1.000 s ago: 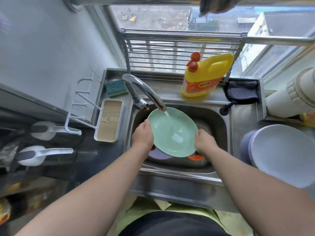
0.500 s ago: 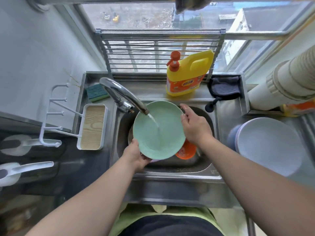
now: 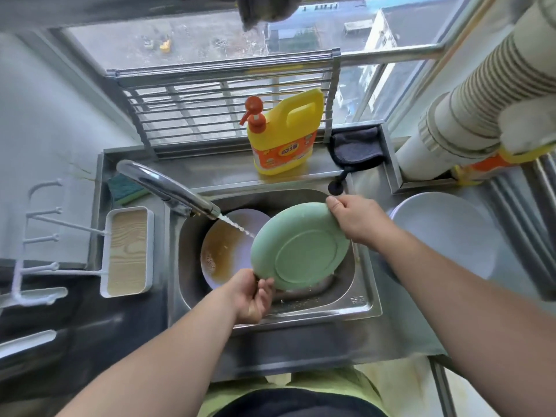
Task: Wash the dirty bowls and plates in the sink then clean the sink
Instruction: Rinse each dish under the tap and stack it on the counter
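Green plate (image 3: 304,251) sits tilted, underside up, over the sink (image 3: 358,305), left hand (image 3: 251,296) pinching its rim at 7 o'clock, right hand (image 3: 355,219) gripping at 1; probably light, stiff and wet-slick, so opposite rim edges seem the safest hold.

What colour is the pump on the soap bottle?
Orange-red, atop the yellow soap bottle; the head view shows the pump clearly.
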{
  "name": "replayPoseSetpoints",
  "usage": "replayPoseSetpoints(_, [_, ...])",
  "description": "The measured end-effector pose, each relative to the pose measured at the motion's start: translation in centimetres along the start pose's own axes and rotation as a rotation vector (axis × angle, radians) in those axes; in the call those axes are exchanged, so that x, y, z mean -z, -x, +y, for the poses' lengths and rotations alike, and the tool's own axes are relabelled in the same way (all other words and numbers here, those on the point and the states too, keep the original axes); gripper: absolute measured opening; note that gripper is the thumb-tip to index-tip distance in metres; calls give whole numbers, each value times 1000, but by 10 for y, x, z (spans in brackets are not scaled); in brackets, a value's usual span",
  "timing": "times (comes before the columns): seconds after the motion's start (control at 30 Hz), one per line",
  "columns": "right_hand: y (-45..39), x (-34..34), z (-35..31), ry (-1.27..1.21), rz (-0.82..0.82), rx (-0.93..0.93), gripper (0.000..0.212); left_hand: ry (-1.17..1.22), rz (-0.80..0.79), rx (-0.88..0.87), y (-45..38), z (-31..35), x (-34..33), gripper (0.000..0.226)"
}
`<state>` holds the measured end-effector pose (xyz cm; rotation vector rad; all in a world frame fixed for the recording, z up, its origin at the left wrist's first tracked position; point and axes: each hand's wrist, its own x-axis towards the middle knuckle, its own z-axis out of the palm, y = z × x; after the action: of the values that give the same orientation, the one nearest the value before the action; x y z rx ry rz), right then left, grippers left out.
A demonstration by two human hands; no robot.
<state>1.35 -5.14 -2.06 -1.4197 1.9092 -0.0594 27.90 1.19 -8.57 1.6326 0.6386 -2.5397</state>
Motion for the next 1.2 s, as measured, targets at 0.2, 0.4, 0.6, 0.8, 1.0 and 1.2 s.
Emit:
replayPoseSetpoints(0.2, [11, -8, 14, -367, 17, -82, 54, -123, 191, -177, 4, 10, -7, 29])
replayPoseSetpoints(0.4, [32, -8, 38, -321, 12, -125, 15, -502, 347, -601, 9, 9, -35, 27])
replayPoseSetpoints(0.6, [60, 21, 75, -89, 224, 24, 56, -777, 268, -735, 5, 0, -71, 15])
replayPoseSetpoints(0.8, [81, 50, 160, 43, 438, -153, 53, -1374, 411, -1233, -11, -21, -155, 11])
replayPoseSetpoints(1.0, [86, 56, 225, 93, 360, -499, 45, -1588, 383, -1163, -48, -40, -236, 18])
replayPoseSetpoints(1.2, [89, 36, 245, 5, 268, -593, 45, -1631, 429, -1107, -82, -41, -240, 10])
